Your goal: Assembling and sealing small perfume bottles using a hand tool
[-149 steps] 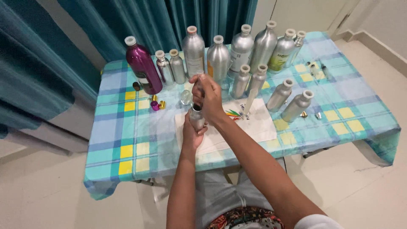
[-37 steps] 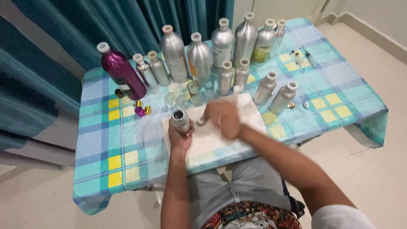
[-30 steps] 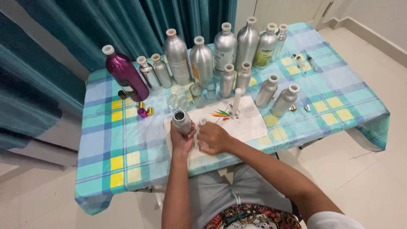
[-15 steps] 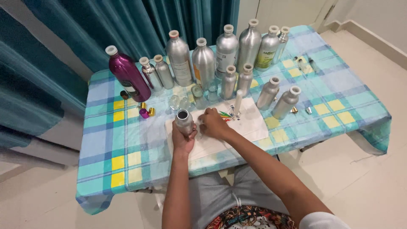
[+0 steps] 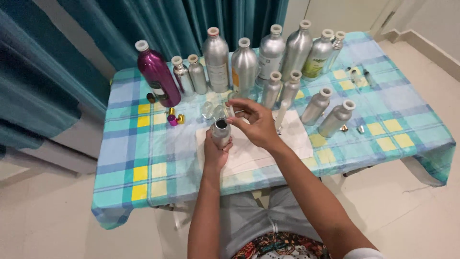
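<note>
My left hand point(image 5: 215, 151) grips a small silver metal bottle point(image 5: 220, 133) upright over a white cloth point(image 5: 292, 139), its mouth open. My right hand point(image 5: 256, 123) hovers just right of the bottle's mouth, fingers pinched on something small that I cannot make out. Small clear glass vials point(image 5: 213, 111) stand just behind the bottle.
A table under a teal and yellow checked cloth point(image 5: 143, 153) carries a tall magenta bottle point(image 5: 157, 74) at the back left and several silver metal bottles point(image 5: 244, 64) along the back and right. Small gold and pink caps point(image 5: 173, 118) lie at the left. Teal curtains hang behind.
My right hand has moved from the white cloth up to the mouth of the silver bottle. My left hand kept the bottle in about the same place.
</note>
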